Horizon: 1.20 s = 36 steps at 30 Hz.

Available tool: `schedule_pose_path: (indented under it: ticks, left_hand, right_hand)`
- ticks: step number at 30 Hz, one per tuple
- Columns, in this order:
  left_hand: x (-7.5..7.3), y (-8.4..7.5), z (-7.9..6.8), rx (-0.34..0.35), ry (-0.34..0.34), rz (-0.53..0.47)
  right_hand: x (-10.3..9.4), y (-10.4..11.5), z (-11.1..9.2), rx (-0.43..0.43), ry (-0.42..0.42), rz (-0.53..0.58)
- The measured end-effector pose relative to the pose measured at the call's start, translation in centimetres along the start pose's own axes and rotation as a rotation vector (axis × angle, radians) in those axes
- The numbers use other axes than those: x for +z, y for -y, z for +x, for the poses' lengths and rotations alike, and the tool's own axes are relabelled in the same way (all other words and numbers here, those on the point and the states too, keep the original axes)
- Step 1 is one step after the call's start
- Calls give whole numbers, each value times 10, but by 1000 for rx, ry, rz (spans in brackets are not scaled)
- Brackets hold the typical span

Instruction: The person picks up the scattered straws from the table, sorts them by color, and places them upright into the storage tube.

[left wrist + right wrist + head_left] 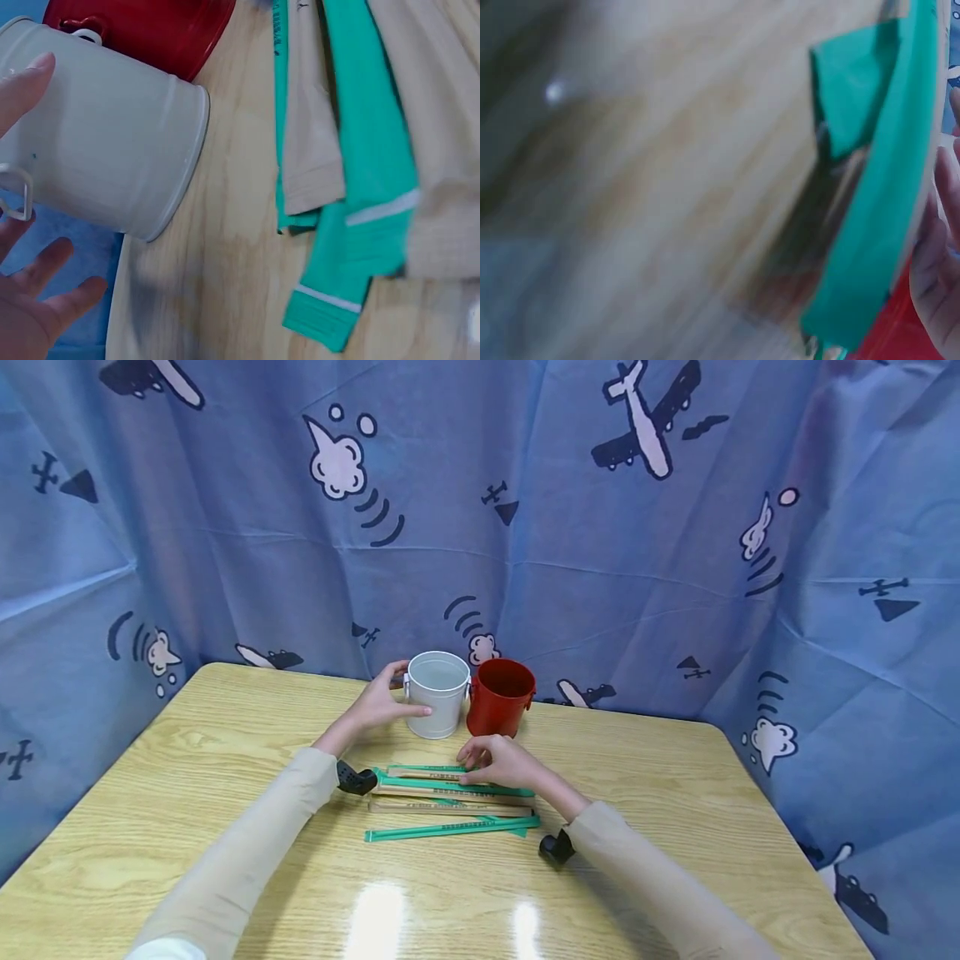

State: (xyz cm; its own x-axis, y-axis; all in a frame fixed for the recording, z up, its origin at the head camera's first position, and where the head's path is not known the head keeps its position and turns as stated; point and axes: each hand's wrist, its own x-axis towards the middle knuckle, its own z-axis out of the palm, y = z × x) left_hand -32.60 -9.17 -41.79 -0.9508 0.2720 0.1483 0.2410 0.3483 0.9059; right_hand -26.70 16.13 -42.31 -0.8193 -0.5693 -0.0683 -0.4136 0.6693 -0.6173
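A white bucket (437, 697) with small side ears stands at the back of the table. Around its left side is my left hand (382, 703), the thumb across the front and the other fingers behind; the left wrist view shows those fingers spread, with no firm grip visible. Long narrow green packets (453, 829) and brown packets (450, 809), with printing on them, lie roughly side by side in front of the buckets. Over the far packets, my right hand (502, 762) reaches down with bent fingers and thumb. Whether a packet lies between its fingertips cannot be made out.
A red bucket (500, 697) stands just right of the white one. Behind the wooden table (637, 793) hangs a blue curtain (450, 527) with airplane prints. Each wrist carries a black device, the right one (556, 848) low over the tabletop.
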Motion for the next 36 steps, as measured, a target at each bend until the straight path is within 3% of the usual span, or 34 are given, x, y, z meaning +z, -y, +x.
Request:
schedule_pose_path:
  ticks: [8,17,27,36]
  left_hand:
    - [2,3,7,32,8,-21]
    - [7,3,5,1,21,-65]
    - [7,-1,6,22,47,-9]
    - [4,3,6,9,73,-41]
  right_hand:
    - [2,4,2,9,8,-39]
    - [1,12,2,16,38,-85]
    - [4,13,2,-12,57,-175]
    - [4,14,1,-13,59,-158]
